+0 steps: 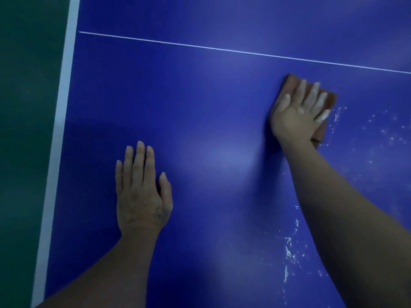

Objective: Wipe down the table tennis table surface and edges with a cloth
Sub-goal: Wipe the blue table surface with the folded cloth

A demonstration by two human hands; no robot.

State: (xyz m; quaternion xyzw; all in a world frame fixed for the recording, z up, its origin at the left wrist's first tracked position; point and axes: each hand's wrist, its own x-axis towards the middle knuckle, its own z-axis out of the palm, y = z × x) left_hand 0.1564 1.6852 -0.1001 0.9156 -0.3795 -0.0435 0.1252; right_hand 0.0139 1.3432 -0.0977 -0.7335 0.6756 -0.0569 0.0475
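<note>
The right hand (293,116) presses the cloth (330,100) onto the table (200,107), fingers straight. White specks (378,130) lie just right of it. The left hand (142,196) rests flat, holding nothing.

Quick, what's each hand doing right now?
Left hand: open, flat on the table, holding nothing.
Right hand: open, straight fingers pressing the cloth onto the table.

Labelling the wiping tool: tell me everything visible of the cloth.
The cloth is reddish-brown, a flat, roughly rectangular pad; blur hides its texture. It lies flat on the blue table, near the thin white line, askew to it. The right hand presses on it with straight, spread fingers, covering its middle. White specks dot the table just right of it.
</note>
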